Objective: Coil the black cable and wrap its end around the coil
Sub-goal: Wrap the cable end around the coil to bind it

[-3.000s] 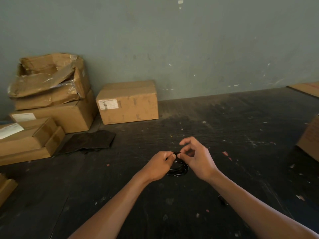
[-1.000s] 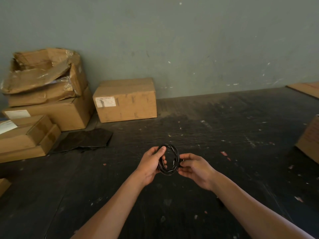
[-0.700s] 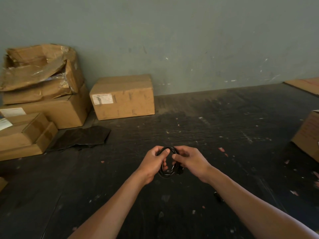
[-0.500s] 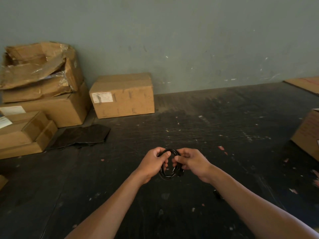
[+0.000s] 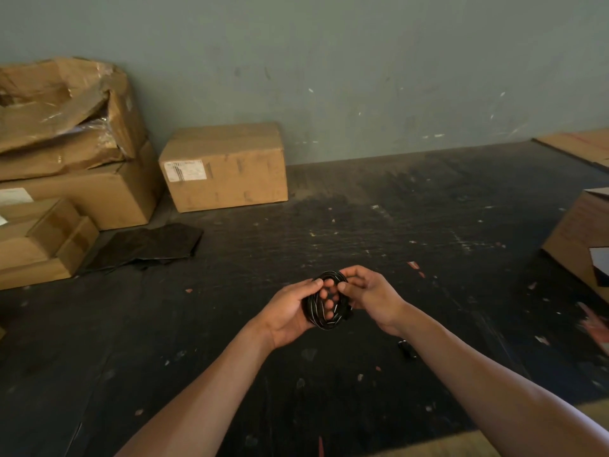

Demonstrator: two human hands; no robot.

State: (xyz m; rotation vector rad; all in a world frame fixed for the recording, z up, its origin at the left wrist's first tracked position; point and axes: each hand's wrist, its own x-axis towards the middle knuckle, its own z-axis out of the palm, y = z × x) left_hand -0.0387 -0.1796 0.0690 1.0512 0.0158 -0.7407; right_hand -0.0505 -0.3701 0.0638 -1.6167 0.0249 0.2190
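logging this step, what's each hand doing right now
Left hand: grips the left side of the black cable coil.
Right hand: pinches the coil's right side.

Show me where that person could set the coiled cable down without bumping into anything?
Bare dark floor lies ahead of both hands, between the sealed box and the right-hand box. The left side is crowded: stacked boxes and a dark sheet. A small dark object lies under the right forearm.
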